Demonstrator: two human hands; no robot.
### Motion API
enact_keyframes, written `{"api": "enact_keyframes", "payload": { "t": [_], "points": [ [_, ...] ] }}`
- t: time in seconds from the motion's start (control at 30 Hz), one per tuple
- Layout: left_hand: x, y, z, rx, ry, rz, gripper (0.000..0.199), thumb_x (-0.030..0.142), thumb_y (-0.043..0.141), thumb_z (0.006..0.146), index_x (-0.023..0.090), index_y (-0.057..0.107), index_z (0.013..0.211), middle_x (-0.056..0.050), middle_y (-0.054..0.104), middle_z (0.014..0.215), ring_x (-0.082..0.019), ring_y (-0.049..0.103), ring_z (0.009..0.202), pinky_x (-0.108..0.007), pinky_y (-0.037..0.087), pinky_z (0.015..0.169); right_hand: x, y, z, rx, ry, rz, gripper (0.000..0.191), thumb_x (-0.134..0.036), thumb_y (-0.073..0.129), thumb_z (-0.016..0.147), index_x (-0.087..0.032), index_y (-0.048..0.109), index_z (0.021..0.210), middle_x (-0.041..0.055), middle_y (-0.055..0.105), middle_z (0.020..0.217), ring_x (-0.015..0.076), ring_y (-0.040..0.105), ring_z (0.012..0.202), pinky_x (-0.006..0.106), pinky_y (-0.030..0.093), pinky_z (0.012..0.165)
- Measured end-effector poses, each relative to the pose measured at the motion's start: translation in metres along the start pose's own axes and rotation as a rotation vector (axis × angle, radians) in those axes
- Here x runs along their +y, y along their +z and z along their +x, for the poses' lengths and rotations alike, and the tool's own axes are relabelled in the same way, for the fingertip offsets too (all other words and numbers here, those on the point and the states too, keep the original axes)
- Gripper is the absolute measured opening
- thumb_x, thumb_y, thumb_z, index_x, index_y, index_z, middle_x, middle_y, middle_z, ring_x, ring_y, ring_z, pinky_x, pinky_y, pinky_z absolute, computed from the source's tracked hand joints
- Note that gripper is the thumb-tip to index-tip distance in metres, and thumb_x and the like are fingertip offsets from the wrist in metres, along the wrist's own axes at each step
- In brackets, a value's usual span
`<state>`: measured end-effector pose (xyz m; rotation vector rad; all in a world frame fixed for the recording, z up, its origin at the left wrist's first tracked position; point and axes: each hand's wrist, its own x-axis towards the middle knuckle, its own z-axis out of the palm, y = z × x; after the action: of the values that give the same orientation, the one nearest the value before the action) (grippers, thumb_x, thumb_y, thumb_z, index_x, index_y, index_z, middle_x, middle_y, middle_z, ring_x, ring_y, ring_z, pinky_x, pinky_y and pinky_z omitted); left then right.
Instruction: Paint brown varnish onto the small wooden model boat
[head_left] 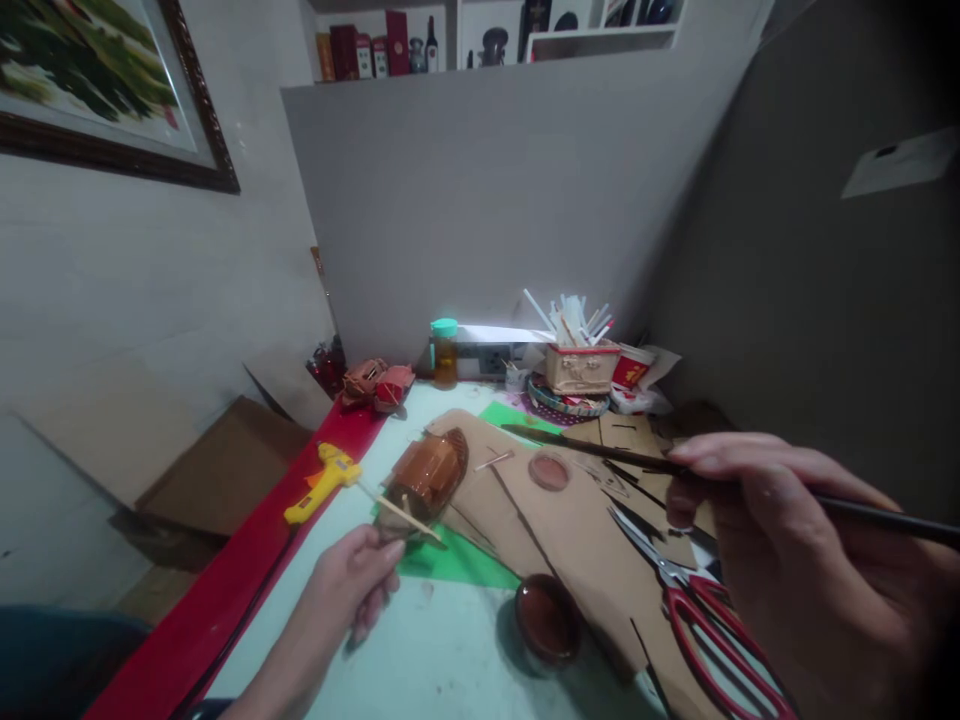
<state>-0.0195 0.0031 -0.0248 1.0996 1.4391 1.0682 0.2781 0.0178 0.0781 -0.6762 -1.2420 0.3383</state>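
My left hand (361, 580), low left of centre, pinches the near end of a brown model boat (431, 468) with a glossy ribbed cover. A pale thin stick (401, 520) crosses the boat's near end beside my fingertips. At the right, my right hand (787, 530) grips a long dark brush (585, 445), its tip pointing left above the cardboard. Below the brush lies a small round dish (549, 471). Nearer to me stands a dark bowl (547, 620) of brown liquid. Red-handled scissors (697, 620) lie beneath my right hand.
A yellow glue gun (322, 484) lies on the red strip at left. Brown cardboard (577, 545) and a green sheet (465, 562) cover part of the table. Behind are a green-lidded bottle (445, 355), a box of sticks (581, 368) and small brown-red models (377, 385).
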Motion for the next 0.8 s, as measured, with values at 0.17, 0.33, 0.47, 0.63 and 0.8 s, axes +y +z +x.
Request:
{"api": "enact_keyframes", "payload": {
  "t": [0.17, 0.33, 0.47, 0.63, 0.8],
  "points": [
    [0.002, -0.019, 0.010, 0.047, 0.149, 0.339, 0.037, 0.053, 0.068, 0.074, 0.017, 0.058, 0.070, 0.003, 0.048, 0.058, -0.011, 0.040, 0.048, -0.021, 0.028, 0.047, 0.028, -0.011, -0.011, 0.021, 0.079, 0.061, 0.014, -0.021, 0.069, 0.095, -0.018, 0.075, 0.082, 0.0113, 0.065, 0.092, 0.0190, 0.062, 0.067, 0.023, 0.052, 0.050],
    [0.009, -0.024, 0.014, 0.172, 0.339, 0.644, 0.033, 0.049, 0.064, 0.078, 0.020, 0.064, 0.064, -0.001, 0.055, 0.057, -0.017, 0.048, 0.055, -0.024, 0.031, 0.055, 0.033, -0.019, -0.016, 0.016, 0.105, 0.052, 0.015, -0.023, 0.070, 0.095, -0.017, 0.075, 0.082, 0.0123, 0.065, 0.095, 0.0197, 0.062, 0.068, 0.023, 0.053, 0.051],
    [0.008, -0.027, 0.016, 0.268, 0.475, 0.753, 0.024, 0.043, 0.065, 0.078, 0.022, 0.064, 0.066, -0.002, 0.062, 0.060, -0.019, 0.054, 0.052, -0.025, 0.035, 0.053, 0.031, -0.024, -0.018, 0.001, 0.068, 0.025, 0.016, -0.023, 0.068, 0.098, -0.018, 0.075, 0.084, 0.0126, 0.064, 0.096, 0.0215, 0.062, 0.070, 0.026, 0.053, 0.050],
    [0.000, -0.034, 0.021, 0.245, 0.698, 0.764, 0.013, 0.038, 0.068, 0.086, 0.026, 0.072, 0.087, -0.003, 0.075, 0.089, -0.022, 0.071, 0.080, -0.024, 0.049, 0.070, 0.031, -0.027, -0.020, -0.038, 0.063, 0.013, 0.016, -0.025, 0.067, 0.100, -0.020, 0.076, 0.088, 0.0111, 0.064, 0.097, 0.0201, 0.061, 0.064, 0.029, 0.053, 0.051],
    [0.002, -0.035, 0.018, 0.282, 0.868, 0.747, 0.006, 0.029, 0.072, 0.089, 0.028, 0.074, 0.094, 0.000, 0.076, 0.092, -0.018, 0.072, 0.085, -0.020, 0.050, 0.078, 0.034, -0.028, -0.020, -0.012, 0.057, 0.016, 0.016, -0.026, 0.070, 0.097, -0.020, 0.076, 0.084, 0.0120, 0.064, 0.094, 0.0233, 0.063, 0.074, 0.026, 0.054, 0.049]
  ]
}}
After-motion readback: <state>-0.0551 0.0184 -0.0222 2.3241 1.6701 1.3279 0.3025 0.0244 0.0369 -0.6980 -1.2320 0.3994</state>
